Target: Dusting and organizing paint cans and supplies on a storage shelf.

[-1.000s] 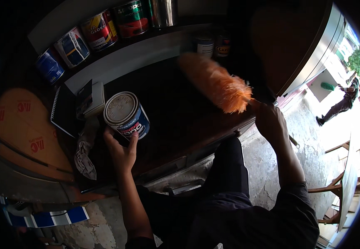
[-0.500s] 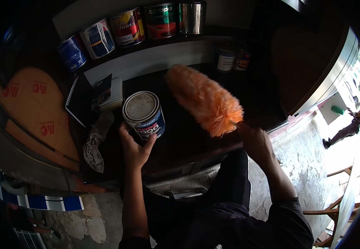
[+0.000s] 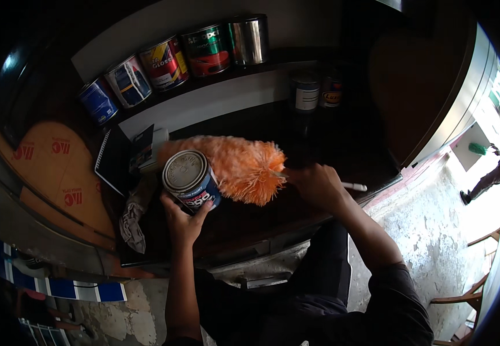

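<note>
A blue paint can [image 3: 187, 176] with a dull metal lid is held by my left hand [image 3: 184, 219], whose fingers wrap its lower side. The can tilts a little over the dark desk. My right hand [image 3: 321, 185] grips the handle of a fluffy orange duster [image 3: 248, 170]; the white handle end sticks out past the fist. The duster's head lies across behind the can, against its far and right sides, and the can hides part of it.
Several paint cans [image 3: 205, 51] line the raised shelf. Two smaller cans [image 3: 306, 95] stand on the dark desk [image 3: 273, 222] at back right. A spiral notebook [image 3: 113, 160], books [image 3: 146, 151] and a crumpled grey cloth [image 3: 132, 225] lie at left. Another person [image 3: 490, 176] stands far right.
My right hand has swept the duster leftward, from apart from the can to behind and against it. The can has shifted slightly left and down in view, still in my left hand.
</note>
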Available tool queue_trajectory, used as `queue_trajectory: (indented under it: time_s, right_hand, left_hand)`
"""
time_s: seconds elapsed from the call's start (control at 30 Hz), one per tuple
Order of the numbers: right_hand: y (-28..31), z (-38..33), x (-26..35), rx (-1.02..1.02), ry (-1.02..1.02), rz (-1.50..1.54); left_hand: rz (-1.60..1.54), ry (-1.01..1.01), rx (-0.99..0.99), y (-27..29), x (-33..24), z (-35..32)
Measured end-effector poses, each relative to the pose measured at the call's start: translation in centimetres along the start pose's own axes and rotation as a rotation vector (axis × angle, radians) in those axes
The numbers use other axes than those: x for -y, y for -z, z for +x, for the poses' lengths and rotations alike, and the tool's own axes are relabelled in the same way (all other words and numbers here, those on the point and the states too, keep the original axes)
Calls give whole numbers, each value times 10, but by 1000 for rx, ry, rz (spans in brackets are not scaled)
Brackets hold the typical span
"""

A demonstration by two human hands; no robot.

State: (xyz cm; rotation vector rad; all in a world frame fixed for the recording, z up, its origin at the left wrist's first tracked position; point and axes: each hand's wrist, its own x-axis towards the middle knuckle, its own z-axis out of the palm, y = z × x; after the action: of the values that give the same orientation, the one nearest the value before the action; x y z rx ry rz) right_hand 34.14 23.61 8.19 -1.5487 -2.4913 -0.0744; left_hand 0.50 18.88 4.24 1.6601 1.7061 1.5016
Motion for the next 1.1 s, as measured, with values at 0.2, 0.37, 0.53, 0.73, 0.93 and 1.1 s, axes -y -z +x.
queue_trajectory:
  time_s: [0.2,0.37,0.53,0.73,0.93,1.1]
  right_hand:
    - [-28,49,-21,-92,-40,71]
    - [-52,51,-2,-293,124,346]
    - [-24,39,0,-457,143,503]
    - [0,25,48,-311,403,830]
    - [-19,32,119,-519,134,810]
    - [-15,37,126,-439,-37,937]
  left_hand:
    - [24,54,-3,0,-7,-4]
    - [-35,-3,3,5,2,-4]
    - [-316,-103,78,13,13,0]
    - [-381,-92,301,18,-16,-11]
    - [-316,-255,365,12,-13,-10]
    - [-315,-298,376,11,-12,-4]
